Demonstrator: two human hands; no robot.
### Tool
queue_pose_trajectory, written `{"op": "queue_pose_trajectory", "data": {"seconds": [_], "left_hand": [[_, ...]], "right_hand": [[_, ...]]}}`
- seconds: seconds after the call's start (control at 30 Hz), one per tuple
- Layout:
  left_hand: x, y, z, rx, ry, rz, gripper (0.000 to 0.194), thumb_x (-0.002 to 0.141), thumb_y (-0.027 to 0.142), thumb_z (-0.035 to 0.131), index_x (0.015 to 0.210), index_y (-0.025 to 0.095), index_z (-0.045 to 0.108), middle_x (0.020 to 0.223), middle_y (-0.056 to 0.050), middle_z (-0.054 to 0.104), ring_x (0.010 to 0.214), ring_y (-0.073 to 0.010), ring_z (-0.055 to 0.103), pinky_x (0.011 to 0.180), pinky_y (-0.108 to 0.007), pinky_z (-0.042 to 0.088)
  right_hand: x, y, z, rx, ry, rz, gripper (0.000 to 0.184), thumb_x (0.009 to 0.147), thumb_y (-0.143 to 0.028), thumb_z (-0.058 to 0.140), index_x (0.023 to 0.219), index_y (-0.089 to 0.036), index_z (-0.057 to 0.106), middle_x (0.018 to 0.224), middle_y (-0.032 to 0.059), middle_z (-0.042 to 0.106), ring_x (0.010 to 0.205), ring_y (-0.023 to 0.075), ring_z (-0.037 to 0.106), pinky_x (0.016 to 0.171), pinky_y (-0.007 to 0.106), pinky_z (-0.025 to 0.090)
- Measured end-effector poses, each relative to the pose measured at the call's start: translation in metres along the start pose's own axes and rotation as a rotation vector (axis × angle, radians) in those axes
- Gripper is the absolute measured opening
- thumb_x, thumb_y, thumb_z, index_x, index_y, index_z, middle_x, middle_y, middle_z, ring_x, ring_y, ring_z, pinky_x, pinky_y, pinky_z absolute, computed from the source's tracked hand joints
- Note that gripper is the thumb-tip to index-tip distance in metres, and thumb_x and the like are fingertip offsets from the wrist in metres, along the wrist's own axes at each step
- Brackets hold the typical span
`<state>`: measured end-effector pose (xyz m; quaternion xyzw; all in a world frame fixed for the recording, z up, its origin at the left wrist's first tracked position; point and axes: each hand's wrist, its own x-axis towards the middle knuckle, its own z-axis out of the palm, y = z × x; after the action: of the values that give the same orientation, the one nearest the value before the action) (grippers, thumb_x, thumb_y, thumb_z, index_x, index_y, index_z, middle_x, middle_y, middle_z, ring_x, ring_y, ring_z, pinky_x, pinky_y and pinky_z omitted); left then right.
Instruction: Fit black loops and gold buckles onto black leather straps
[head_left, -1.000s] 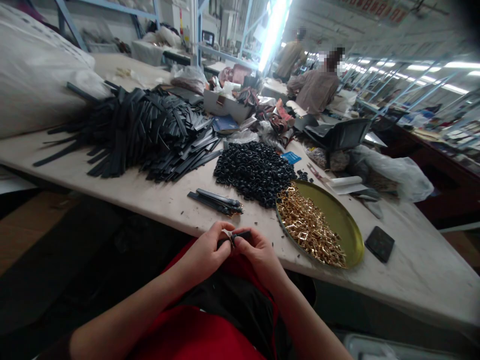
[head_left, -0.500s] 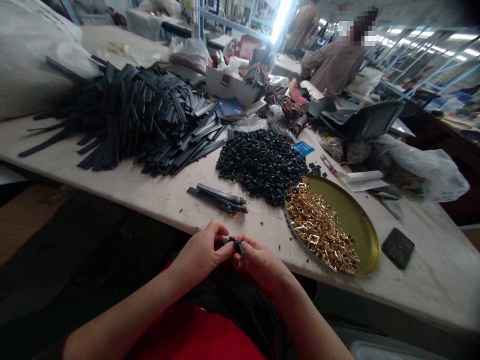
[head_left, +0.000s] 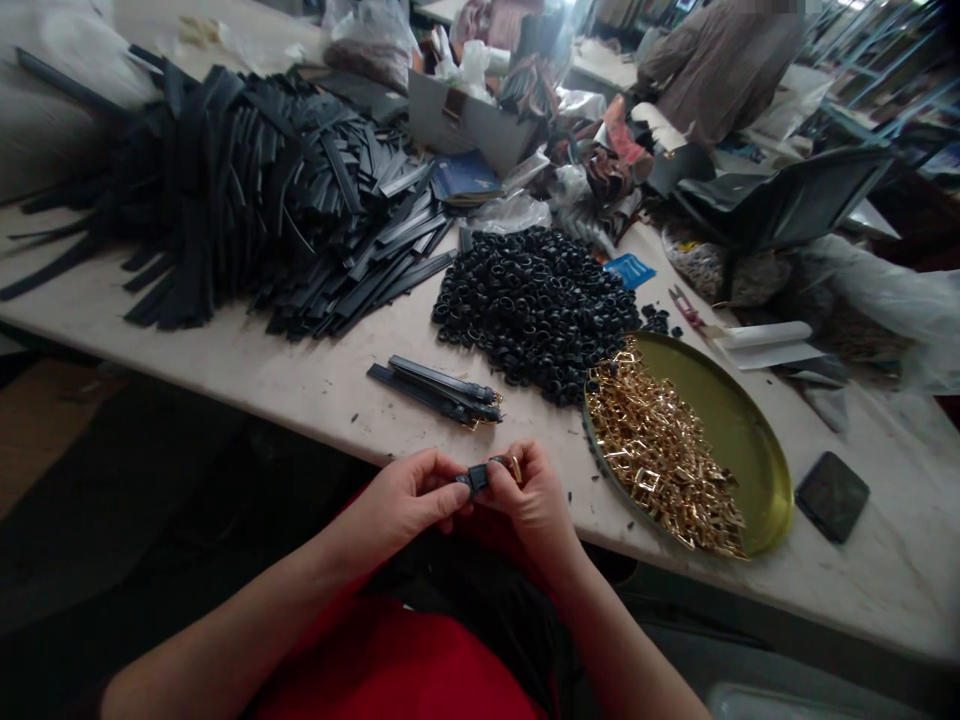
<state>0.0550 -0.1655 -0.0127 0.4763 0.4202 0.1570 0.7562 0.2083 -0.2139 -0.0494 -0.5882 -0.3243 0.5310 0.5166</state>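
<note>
Strap [head_left: 478, 478] spans pinched left fingers [head_left: 445, 500] and right fingers [head_left: 505, 485].

Shadowed below table [head_left: 315, 385]; hazy glare up top; background blurred.

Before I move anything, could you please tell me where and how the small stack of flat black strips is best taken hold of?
I would pinch the small stack of flat black strips across its long sides at mid-length, from above: the strips lie roughly parallel, while small gold metal pieces show at the right end, likely making it awkward.
</note>
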Motion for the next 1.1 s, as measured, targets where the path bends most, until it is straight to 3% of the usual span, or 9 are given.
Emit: {"op": "queue_pose_trajectory", "data": {"seconds": [0.1,0.2,0.37,0.53,0.8,0.87,1.03,1.1], "left_hand": [[0.002,-0.003,-0.002,0.009,-0.008,-0.02,0.024,0.072,0.032,0.062,0.087,0.013,0.059,0.073,0.0,0.062,0.061,-0.0097,0.054,0.06,-0.022,0.042],[0.003,-0.006,-0.003,0.009,-0.028,-0.069,0.024,0.07,0.028,0.063,0.087,0.012,0.06,0.074,-0.001,0.063,0.063,-0.0108,0.056,0.062,-0.023,0.043],[-0.001,-0.008,-0.001,0.006,-0.055,-0.132,0.025,0.067,0.026,0.064,0.087,0.011,0.061,0.073,-0.002,0.065,0.065,-0.0132,0.059,0.063,-0.025,0.045],[-0.008,-0.014,0.005,0.118,-0.067,-0.107,0.021,0.069,0.024,0.06,0.087,0.013,0.062,0.078,-0.003,0.067,0.07,-0.0151,0.061,0.065,-0.026,0.047],[-0.021,-0.013,0.002,0.363,-0.136,-0.029,0.03,0.073,0.028,0.054,0.098,0.012,0.06,0.085,-0.005,0.068,0.075,-0.0179,0.062,0.066,-0.027,0.046],[-0.024,-0.01,0.002,0.407,-0.135,-0.041,0.027,0.073,0.031,0.054,0.09,0.011,0.061,0.078,-0.005,0.067,0.071,-0.017,0.062,0.06,-0.025,0.045],[-0.02,-0.024,0.008,0.3,-0.002,-0.081,0.023,0.072,0.035,0.056,0.076,0.013,0.054,0.064,-0.001,0.062,0.057,-0.0124,0.058,0.053,-0.022,0.041],[-0.018,-0.03,0.009,0.304,-0.028,-0.109,0.024,0.072,0.037,0.055,0.071,0.014,0.051,0.059,0.001,0.059,0.05,-0.0109,0.055,0.048,-0.021,0.039]], "right_hand": [[0.0,-0.001,-0.005,-0.264,-0.109,-0.113,0.013,0.077,-0.025,0.053,0.088,-0.021,0.047,0.069,-0.0047,0.05,0.056,0.0088,0.045,0.051,0.02,0.036],[-0.003,-0.005,-0.01,-0.48,-0.257,-0.171,0.005,0.078,-0.02,0.049,0.081,-0.02,0.052,0.063,-0.0048,0.048,0.055,0.0086,0.043,0.051,0.02,0.033],[-0.012,-0.013,-0.015,-0.614,-0.344,-0.214,0.008,0.078,-0.017,0.049,0.082,-0.021,0.054,0.068,-0.0034,0.054,0.061,0.0104,0.047,0.056,0.022,0.036],[-0.026,-0.01,-0.013,-0.696,-0.38,-0.31,0.011,0.078,-0.016,0.048,0.082,-0.022,0.055,0.076,0.0006,0.059,0.068,0.0144,0.052,0.063,0.026,0.039],[-0.039,0.01,-0.011,-0.523,-0.166,-0.141,0.006,0.077,-0.025,0.054,0.081,-0.022,0.053,0.072,-0.0014,0.057,0.065,0.0139,0.051,0.06,0.026,0.039],[-0.042,0.012,-0.008,-0.486,-0.106,-0.149,0.006,0.076,-0.026,0.055,0.08,-0.022,0.053,0.07,-0.0021,0.056,0.064,0.0138,0.05,0.06,0.025,0.038],[-0.053,0.023,0.007,-0.484,0.048,-0.261,0.003,0.078,-0.025,0.052,0.078,-0.021,0.052,0.069,-0.0013,0.055,0.063,0.0142,0.048,0.06,0.026,0.037],[-0.056,0.028,0.011,-0.496,0.076,-0.286,0.003,0.079,-0.024,0.051,0.077,-0.021,0.052,0.07,-0.0008,0.055,0.064,0.0145,0.048,0.061,0.027,0.037]]}}
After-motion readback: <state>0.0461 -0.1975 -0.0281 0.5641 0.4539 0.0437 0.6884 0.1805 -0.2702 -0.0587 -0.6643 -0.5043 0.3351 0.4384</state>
